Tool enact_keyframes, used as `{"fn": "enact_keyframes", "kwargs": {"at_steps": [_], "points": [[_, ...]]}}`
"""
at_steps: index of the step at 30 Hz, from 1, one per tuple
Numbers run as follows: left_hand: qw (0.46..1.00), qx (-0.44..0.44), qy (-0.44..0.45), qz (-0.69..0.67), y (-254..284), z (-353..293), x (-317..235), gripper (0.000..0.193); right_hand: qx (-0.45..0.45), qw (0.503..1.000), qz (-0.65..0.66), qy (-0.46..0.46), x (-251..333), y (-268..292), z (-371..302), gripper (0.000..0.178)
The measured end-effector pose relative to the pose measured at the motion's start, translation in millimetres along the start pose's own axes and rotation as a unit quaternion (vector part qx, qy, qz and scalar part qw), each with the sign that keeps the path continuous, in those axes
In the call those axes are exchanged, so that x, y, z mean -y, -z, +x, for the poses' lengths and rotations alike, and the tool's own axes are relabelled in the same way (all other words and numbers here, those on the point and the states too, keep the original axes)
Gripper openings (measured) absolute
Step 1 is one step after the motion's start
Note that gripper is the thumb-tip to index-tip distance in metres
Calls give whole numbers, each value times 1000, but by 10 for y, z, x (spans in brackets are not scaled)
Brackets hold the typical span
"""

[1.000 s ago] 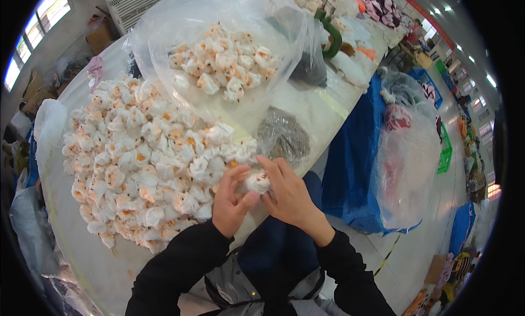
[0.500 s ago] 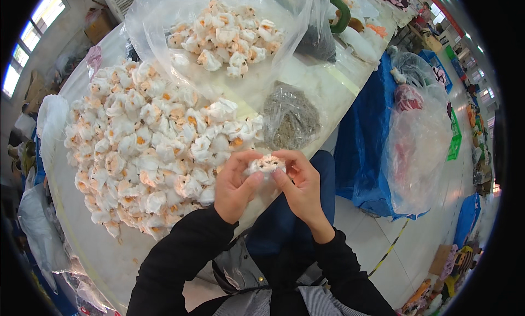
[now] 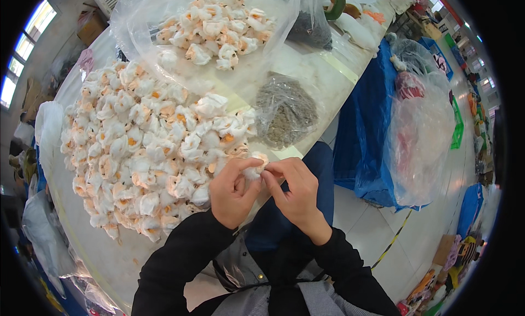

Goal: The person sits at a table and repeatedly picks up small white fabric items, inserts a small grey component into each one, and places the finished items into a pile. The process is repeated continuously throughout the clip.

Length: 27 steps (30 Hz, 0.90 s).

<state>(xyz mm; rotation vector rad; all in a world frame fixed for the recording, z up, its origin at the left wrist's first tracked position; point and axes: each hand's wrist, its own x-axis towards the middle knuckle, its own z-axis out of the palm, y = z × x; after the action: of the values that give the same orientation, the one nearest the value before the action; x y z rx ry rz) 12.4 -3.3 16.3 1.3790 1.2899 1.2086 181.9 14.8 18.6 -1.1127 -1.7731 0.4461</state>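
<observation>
Just off the table's near edge, my left hand (image 3: 234,190) is closed on a small white and peach stuffed plush piece (image 3: 256,168), with its fingers on the left side. Thumb and forefinger of my right hand (image 3: 295,191) are pinched together at the piece's right edge; whether a tiny part or thread lies between them is too small to tell. A large pile of similar fluffy pieces (image 3: 131,135), some with orange and dark specks, spreads over the table left of my hands. Beyond my right hand lies a clear bag of grey-brown granules (image 3: 287,111).
More fluffy pieces (image 3: 219,29) lie in an open clear plastic bag at the far side of the pale table (image 3: 229,83). A bag of dark granules (image 3: 310,29) and a green curved thing (image 3: 335,4) are beside it. Right of the table stands a blue-lined container (image 3: 361,135) with clear plastic.
The plush piece has been turned and shifted slightly left. My right hand has gone from holding its side with thumb and fingers to a fingertip pinch at its edge. The view has shifted slightly.
</observation>
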Motion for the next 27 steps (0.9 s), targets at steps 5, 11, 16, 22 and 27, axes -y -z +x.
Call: {"fn": "enact_keyframes", "kwargs": {"at_steps": [5, 11, 16, 22, 27], "points": [[997, 43, -44, 53, 13, 48, -46, 33, 34, 995, 58, -67, 37, 77, -9, 5], [980, 104, -105, 135, 32, 100, -21, 28, 101, 965, 185, -155, -77, 157, -98, 9], [977, 92, -122, 148, -36, 71, 7, 24, 120, 950, 219, -188, -146, 154, -149, 10], [979, 50, -99, 169, -1, 73, 1, 20, 111, 992, 43, -45, -284, 269, 156, 6], [984, 33, -73, 160, -24, 133, 105, 19, 69, 977, -182, 84, -700, 178, 646, 13]]}}
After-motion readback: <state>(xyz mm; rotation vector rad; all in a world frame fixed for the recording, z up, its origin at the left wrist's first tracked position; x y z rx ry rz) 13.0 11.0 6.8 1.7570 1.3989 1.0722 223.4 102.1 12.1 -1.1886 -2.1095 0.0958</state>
